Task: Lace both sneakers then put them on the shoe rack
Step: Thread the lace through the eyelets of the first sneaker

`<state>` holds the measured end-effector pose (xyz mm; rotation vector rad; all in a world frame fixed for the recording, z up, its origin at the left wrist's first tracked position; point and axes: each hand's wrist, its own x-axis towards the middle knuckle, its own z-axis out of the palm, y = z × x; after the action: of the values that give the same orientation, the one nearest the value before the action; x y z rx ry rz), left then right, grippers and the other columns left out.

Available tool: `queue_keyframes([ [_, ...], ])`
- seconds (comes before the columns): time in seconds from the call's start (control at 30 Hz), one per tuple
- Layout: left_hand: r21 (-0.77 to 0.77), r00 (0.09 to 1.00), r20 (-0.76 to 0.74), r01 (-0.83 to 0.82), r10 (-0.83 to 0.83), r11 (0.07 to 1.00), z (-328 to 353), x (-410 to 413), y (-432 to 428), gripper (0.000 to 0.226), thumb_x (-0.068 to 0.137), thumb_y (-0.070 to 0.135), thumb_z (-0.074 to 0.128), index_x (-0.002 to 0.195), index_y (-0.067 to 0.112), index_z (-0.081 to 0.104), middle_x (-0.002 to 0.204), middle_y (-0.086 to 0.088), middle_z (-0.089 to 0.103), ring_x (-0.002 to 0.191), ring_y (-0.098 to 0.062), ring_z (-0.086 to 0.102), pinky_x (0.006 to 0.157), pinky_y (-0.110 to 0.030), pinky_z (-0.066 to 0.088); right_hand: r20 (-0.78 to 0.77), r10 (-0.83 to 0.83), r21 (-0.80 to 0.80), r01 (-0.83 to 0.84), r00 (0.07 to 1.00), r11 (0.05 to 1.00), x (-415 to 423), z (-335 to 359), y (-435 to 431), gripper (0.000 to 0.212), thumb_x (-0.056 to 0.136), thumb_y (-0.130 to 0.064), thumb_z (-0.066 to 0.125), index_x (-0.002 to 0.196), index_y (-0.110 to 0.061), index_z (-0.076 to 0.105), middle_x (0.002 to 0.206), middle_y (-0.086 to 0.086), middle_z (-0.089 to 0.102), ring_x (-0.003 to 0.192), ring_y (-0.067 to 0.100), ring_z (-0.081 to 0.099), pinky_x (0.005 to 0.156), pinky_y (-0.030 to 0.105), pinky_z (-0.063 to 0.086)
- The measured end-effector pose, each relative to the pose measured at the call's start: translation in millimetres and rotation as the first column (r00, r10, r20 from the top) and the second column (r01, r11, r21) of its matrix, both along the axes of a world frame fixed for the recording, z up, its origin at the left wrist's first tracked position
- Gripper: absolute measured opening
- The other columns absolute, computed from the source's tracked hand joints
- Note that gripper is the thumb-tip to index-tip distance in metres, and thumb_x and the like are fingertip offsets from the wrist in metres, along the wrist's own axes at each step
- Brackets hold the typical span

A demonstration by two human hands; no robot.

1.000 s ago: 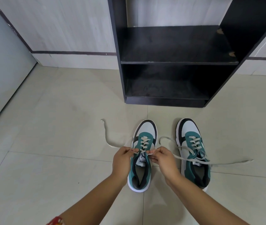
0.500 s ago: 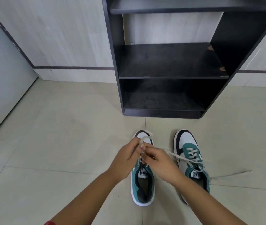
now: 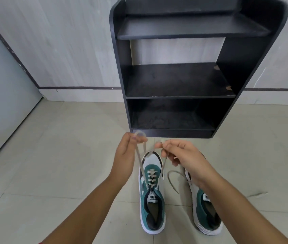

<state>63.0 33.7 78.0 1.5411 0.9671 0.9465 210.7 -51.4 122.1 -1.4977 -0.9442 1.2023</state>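
Two teal, white and black sneakers stand side by side on the tiled floor, toes toward the rack. The left sneaker (image 3: 151, 199) has a beige lace (image 3: 140, 159) threaded through its eyelets. My left hand (image 3: 124, 154) pinches one lace end, raised above the toe. My right hand (image 3: 182, 156) pinches the other end, so the two strands cross above the shoe. The right sneaker (image 3: 205, 213) is partly hidden under my right forearm; its loose lace (image 3: 172, 182) trails on the floor. The black shoe rack (image 3: 180, 81) stands just beyond with bare shelves.
A pale wall with a dark skirting stripe (image 3: 80, 88) runs behind the rack. A grey door or panel (image 3: 0, 95) closes off the left side. Beige floor tiles (image 3: 60, 155) spread to the left and right of the shoes.
My hands have lifted from the sneaker's tongue and moved apart, pulling both lace ends up and taut. The view has tilted upward, showing more of the rack.
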Motion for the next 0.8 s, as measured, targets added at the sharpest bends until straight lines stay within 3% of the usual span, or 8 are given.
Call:
queue_keyframes([
  [0.1,-0.038,0.996,0.058,-0.068,0.07,0.997,33,4,7,0.032,0.101,0.024,0.03,0.075,0.016,0.047,0.073,-0.008,0.057,0.08,-0.023,0.062,0.08,-0.024,0.047,0.022,-0.038,0.071,0.036,0.999,0.997,8,27,10,0.025,0.095,-0.017,0.048,0.096,-0.012,0.073,0.065,-0.007,0.061,0.053,0.005,0.044,0.049,0.015,0.036],
  [0.27,-0.134,0.994,0.02,-0.108,0.112,0.985,73,12,29,0.033,0.1,0.023,0.029,0.073,0.017,0.047,0.071,-0.005,0.053,0.078,-0.023,0.057,0.082,-0.032,0.046,-0.018,-0.099,0.108,0.1,0.995,0.989,16,56,35,0.024,0.096,-0.02,0.049,0.103,-0.012,0.07,0.07,-0.003,0.062,0.054,0.007,0.05,0.049,0.017,0.042],
  [0.4,-0.23,0.985,-0.083,-0.164,0.149,0.959,45,1,39,0.031,0.099,0.033,0.032,0.105,0.013,0.055,0.109,-0.004,0.061,0.11,-0.02,0.054,0.093,-0.032,0.032,-0.041,-0.117,0.006,0.117,0.992,0.993,17,22,49,0.021,0.094,-0.019,0.051,0.11,-0.018,0.066,0.096,0.0,0.072,0.062,0.011,0.061,0.053,0.02,0.045],
  [0.5,-0.382,0.964,-0.248,-0.189,0.097,0.905,-4,-11,31,0.056,0.096,0.045,0.037,0.141,0.011,0.033,0.139,-0.008,0.044,0.128,-0.025,0.04,0.097,-0.031,0.028,0.0,-0.174,-0.103,0.173,0.985,0.979,19,-31,39,0.025,0.094,-0.021,0.053,0.119,-0.021,0.058,0.106,0.001,0.067,0.076,0.017,0.068,0.059,0.023,0.049],
  [0.57,-0.481,0.933,-0.339,-0.281,0.119,0.83,-41,-20,16,0.059,0.095,0.044,0.041,0.141,0.01,0.031,0.146,-0.012,0.04,0.13,-0.03,0.041,0.103,-0.037,0.033,0.078,-0.226,-0.219,0.237,0.971,0.946,19,-72,23,0.021,0.096,-0.02,0.048,0.115,-0.018,0.057,0.105,0.001,0.062,0.08,0.021,0.067,0.061,0.024,0.049],
  [0.63,-0.572,0.905,-0.422,-0.311,0.053,0.759,-74,-30,-6,0.047,0.094,0.043,0.043,0.123,0.006,0.047,0.126,-0.013,0.056,0.107,-0.03,0.055,0.087,-0.036,0.04,0.206,-0.147,-0.382,0.217,0.968,0.898,17,-110,3,0.018,0.096,-0.021,0.045,0.098,-0.012,0.06,0.095,0.006,0.062,0.074,0.021,0.062,0.061,0.028,0.047],
  [0.73,-0.737,0.846,-0.457,-0.189,-0.274,0.649,-94,-33,-36,0.052,0.091,0.055,0.041,0.1,0.007,0.058,0.087,-0.006,0.063,0.07,-0.02,0.057,0.065,-0.028,0.039,0.243,0.1,-0.598,0.068,0.965,0.799,4,-141,-20,0.037,0.094,-0.04,0.045,0.077,-0.012,0.062,0.076,0.005,0.065,0.062,0.018,0.057,0.057,0.027,0.044],
  [0.8,-0.692,0.8,-0.503,-0.148,-0.326,0.707,-100,-25,-42,0.05,0.087,0.058,0.046,0.092,0.009,0.058,0.079,-0.004,0.061,0.065,-0.018,0.057,0.06,-0.027,0.039,0.28,0.165,-0.627,0.049,0.946,0.778,-7,-151,-24,0.049,0.085,-0.058,0.05,0.076,-0.012,0.066,0.074,0.004,0.07,0.065,0.019,0.063,0.061,0.029,0.049],
])
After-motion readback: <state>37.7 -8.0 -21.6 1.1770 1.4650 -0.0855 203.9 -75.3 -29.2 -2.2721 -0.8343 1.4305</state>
